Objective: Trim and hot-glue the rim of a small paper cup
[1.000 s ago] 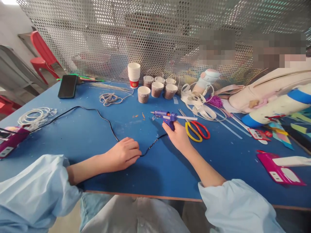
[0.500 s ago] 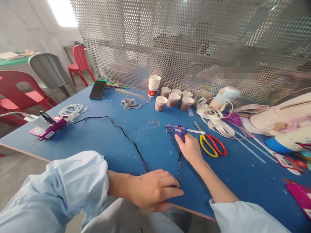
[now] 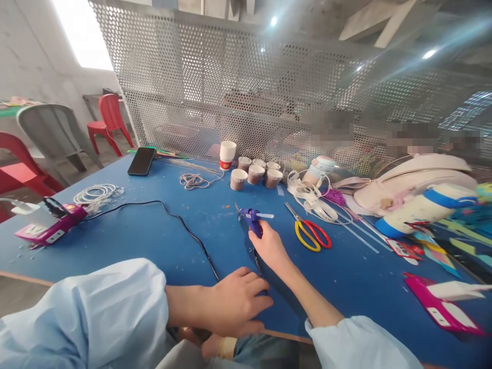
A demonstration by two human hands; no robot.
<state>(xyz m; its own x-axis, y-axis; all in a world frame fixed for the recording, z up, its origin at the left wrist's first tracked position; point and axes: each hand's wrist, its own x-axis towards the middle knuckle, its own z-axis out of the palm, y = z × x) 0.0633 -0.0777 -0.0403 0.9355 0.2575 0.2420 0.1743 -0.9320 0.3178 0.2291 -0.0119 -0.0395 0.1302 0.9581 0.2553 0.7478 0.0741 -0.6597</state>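
Note:
My right hand (image 3: 271, 248) is closed round the handle of a small blue glue gun (image 3: 252, 219), which stands on the blue table (image 3: 161, 241) with a clear glue stick poking out of its back. The gun's black cord (image 3: 180, 225) runs left across the table to a pink power strip (image 3: 49, 228). My left hand (image 3: 234, 302) rests at the table's near edge, fingers curled over the cord. Yellow-and-red scissors (image 3: 309, 233) lie just right of the gun.
Several paper cups (image 3: 253, 174) and a stack of cups (image 3: 227, 154) stand at the back by a perforated metal screen. A phone (image 3: 141, 161), wire coils (image 3: 94, 193), ribbon (image 3: 311, 189), a pale bag (image 3: 407, 182) and a second pink strip (image 3: 442, 305) lie around. Plastic chairs stand left.
The glue gun has moved left, away from the scissors, and tilted more upright in my right hand. My left hand stays on the cord at the table's edge. My head has lifted.

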